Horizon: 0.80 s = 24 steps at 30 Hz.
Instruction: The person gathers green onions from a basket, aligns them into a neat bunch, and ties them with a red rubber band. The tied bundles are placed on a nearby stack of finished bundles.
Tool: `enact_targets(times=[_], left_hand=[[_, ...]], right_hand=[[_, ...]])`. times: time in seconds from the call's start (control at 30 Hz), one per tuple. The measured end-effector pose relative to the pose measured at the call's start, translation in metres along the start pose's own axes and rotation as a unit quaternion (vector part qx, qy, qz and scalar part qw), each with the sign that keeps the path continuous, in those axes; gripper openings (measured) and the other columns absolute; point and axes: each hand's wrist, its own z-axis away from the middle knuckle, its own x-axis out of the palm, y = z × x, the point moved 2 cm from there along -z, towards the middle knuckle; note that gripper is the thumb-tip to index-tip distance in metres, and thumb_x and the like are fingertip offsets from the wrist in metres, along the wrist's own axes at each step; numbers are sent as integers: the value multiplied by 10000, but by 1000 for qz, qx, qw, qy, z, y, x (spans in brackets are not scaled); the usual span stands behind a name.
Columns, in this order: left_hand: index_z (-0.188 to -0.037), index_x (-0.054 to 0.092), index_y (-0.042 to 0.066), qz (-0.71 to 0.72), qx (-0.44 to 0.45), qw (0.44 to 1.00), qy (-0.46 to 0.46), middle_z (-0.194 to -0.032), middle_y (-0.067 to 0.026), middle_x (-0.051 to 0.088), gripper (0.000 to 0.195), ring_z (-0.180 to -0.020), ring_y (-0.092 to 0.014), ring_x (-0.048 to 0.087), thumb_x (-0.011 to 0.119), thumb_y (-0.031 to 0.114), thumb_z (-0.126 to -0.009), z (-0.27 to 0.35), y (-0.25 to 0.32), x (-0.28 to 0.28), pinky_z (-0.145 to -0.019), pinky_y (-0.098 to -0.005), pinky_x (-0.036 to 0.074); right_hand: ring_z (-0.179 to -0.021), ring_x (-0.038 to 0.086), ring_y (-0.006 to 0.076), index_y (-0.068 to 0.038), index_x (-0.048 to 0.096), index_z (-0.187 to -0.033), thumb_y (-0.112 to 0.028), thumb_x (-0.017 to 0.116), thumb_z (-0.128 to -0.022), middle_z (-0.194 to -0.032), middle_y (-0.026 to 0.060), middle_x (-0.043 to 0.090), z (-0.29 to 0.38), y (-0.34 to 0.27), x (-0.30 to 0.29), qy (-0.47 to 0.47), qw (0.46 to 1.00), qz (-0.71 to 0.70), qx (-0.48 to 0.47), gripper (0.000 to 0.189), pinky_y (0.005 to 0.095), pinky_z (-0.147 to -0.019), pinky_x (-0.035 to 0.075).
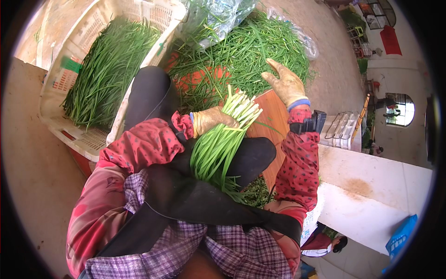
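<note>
A bundle of green garlic chives [217,144] is gripped in my left hand [212,120], which wears a tan work glove. Its pale cut ends point up and away from me, while the leaves hang over my lap. To the right, my right hand [284,82], gloved the same way, is raised with thumb and fingers apart and nothing in it. Beyond both hands lies a heap of loose chive leaves and trimmings [258,52], partly over an orange-red surface [202,78]. A reddish-brown wooden board [270,118] shows below my right hand.
At my left stands a white plastic crate [52,90] holding many chives [108,69]. Clear plastic bags [223,21] lie at the far side of the heap. On the right are a white block-like surface [373,181], a blue bag [400,237] and another person [320,246].
</note>
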Motion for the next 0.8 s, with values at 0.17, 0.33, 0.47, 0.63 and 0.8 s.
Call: enact_targets(times=[0.17,0.33,0.47,0.63,0.8], left_hand=[[-1269,620,5,33,-53,998,-22,-1092,-99,717,458,-948,-186,698,743,104,-839,-6,1,-5,-892,-332,554],[-1234,632,-21,173,-42,981,-73,-1077,-130,726,383,-922,-235,714,658,145,-891,1,1,-10,-895,-368,569],[-1181,654,-10,86,-61,994,-29,-1053,-107,724,345,-902,-201,705,661,175,-891,-2,-1,-20,-871,-341,572],[-1159,656,-21,71,-36,996,-43,-1035,-102,725,343,-878,-194,706,672,176,-878,-7,-12,-23,-846,-330,573],[-1222,629,-40,55,-15,998,-37,-1107,-121,716,413,-920,-210,709,668,147,-856,-8,-12,-21,-910,-340,560]], right_hand=[[-1201,607,233,-146,596,-1350,-402,562,-998,-1273,75,669,13,-29,48,-232,935,-189,-188,437,378,-1045,442],[-1185,606,255,-85,611,-1303,-369,646,-947,-1259,121,650,21,-14,32,17,946,-292,-143,457,373,-1029,455],[-1185,595,284,-83,605,-1311,-321,734,-866,-1282,159,614,47,-7,52,11,959,-218,-182,521,385,-1018,458],[-884,658,274,-61,666,-1062,-225,721,-868,-904,113,672,50,3,112,-9,955,-297,20,260,371,-814,514],[-719,542,105,-14,664,-900,-244,668,-956,-760,-8,607,40,10,87,-4,897,-432,94,237,273,-700,471]])
